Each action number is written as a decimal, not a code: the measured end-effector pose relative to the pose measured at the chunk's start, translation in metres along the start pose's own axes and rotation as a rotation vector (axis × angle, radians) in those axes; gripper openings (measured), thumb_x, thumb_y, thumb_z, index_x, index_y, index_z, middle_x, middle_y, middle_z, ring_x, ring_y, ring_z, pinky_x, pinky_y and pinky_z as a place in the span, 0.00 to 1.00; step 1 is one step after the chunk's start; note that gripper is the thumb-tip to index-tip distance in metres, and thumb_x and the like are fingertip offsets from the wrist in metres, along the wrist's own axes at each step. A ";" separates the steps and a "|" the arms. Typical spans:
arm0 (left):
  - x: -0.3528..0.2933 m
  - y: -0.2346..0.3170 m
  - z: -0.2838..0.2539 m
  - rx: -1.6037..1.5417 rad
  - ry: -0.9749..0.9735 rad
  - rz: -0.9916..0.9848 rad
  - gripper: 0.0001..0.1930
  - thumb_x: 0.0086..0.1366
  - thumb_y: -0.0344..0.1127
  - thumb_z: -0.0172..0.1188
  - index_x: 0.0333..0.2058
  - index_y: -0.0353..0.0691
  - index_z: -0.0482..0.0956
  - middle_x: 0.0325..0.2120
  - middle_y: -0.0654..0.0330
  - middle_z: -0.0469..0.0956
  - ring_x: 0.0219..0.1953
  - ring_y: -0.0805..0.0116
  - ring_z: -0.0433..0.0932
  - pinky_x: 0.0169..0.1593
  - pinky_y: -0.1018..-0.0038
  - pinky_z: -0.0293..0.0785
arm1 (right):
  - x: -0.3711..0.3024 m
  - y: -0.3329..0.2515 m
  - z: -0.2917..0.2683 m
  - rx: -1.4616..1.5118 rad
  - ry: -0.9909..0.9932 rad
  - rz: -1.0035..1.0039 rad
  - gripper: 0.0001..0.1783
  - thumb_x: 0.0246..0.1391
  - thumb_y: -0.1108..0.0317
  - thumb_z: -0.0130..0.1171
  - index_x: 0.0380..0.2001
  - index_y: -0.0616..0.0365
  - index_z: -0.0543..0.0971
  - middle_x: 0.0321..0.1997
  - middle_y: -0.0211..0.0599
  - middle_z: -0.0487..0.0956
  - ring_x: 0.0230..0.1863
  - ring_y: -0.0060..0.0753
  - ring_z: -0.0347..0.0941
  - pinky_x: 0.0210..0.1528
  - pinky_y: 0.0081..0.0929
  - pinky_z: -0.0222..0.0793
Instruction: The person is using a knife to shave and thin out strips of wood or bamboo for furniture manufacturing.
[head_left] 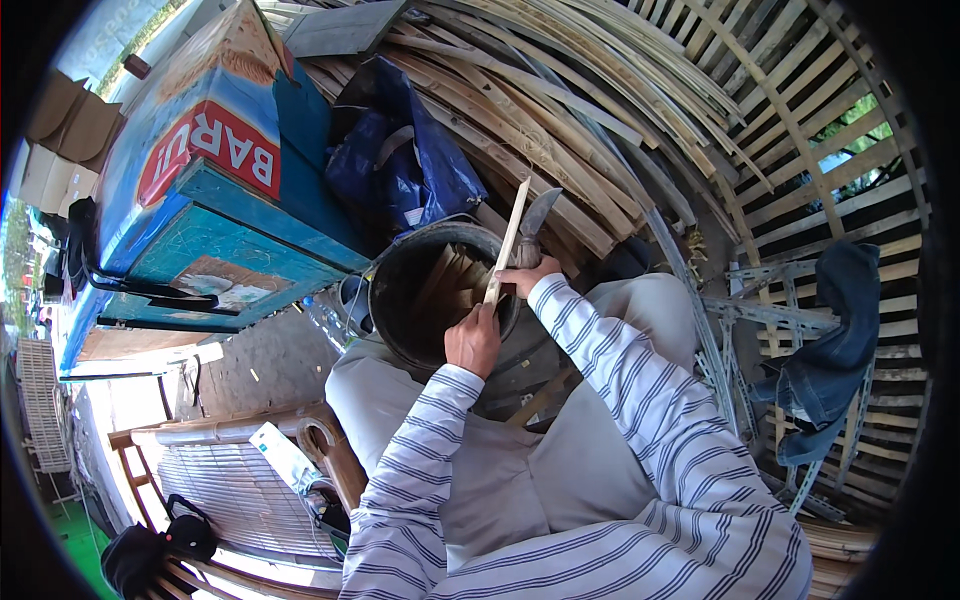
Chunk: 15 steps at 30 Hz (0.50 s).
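A pale bamboo strip point(512, 225) slants up and away over a dark bucket point(384, 318) standing between my knees. My left hand point(472, 342) is closed round the strip's near end. Just beyond it, my right hand point(530, 276) grips the wooden handle of a curved knife point(540, 212), and its fingers lie against the strip. The knife's blade points away, beside the strip's far part. Inside the bucket are several thin wooden pieces point(455, 278), partly hidden by the rim and my hands.
Long bamboo slats point(530, 130) are piled ahead. A blue tarp bag point(400, 165) sits behind the bucket, beside a large blue box point(270, 235) on the left. At the right, jeans point(830, 350) hang on a metal frame near a slatted wall point(880, 210). A bamboo bench point(230, 475) stands lower left.
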<state>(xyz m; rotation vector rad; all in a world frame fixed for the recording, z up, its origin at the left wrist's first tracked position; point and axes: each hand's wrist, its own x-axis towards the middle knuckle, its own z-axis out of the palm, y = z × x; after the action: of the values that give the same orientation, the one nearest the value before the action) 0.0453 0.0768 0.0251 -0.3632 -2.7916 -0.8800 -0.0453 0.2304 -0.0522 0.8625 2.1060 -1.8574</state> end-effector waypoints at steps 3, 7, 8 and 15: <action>-0.006 -0.006 -0.014 -0.023 0.042 0.110 0.09 0.54 0.32 0.64 0.34 0.36 0.79 0.33 0.49 0.81 0.34 0.51 0.81 0.36 0.64 0.78 | -0.026 -0.027 0.007 -0.230 0.034 0.019 0.30 0.24 0.69 0.71 0.35 0.74 0.76 0.36 0.49 0.80 0.34 0.39 0.79 0.39 0.31 0.75; 0.011 -0.019 -0.017 -0.279 0.147 -0.044 0.08 0.58 0.29 0.63 0.33 0.31 0.81 0.35 0.49 0.81 0.37 0.55 0.83 0.39 0.69 0.79 | -0.016 -0.033 -0.011 -0.380 0.073 -0.014 0.28 0.25 0.65 0.71 0.34 0.70 0.78 0.34 0.47 0.81 0.36 0.40 0.79 0.44 0.30 0.73; 0.018 -0.016 -0.031 -0.491 0.121 -0.259 0.08 0.60 0.30 0.62 0.33 0.29 0.81 0.27 0.50 0.82 0.28 0.62 0.83 0.33 0.72 0.78 | -0.016 -0.031 -0.014 -0.380 0.076 -0.009 0.28 0.25 0.65 0.71 0.34 0.70 0.78 0.34 0.47 0.81 0.36 0.40 0.79 0.44 0.30 0.73; 0.041 -0.054 -0.088 -0.049 0.131 -0.853 0.21 0.53 0.53 0.65 0.34 0.39 0.83 0.24 0.56 0.81 0.32 0.57 0.80 0.45 0.64 0.71 | -0.055 -0.066 -0.007 -0.576 -0.098 -0.160 0.33 0.26 0.63 0.71 0.41 0.66 0.78 0.42 0.53 0.80 0.45 0.47 0.77 0.53 0.31 0.70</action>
<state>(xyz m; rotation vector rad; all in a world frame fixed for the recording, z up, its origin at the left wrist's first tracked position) -0.0002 -0.0102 0.0775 0.9136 -2.7686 -1.0521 -0.0351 0.2188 0.0328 0.4656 2.4991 -1.1976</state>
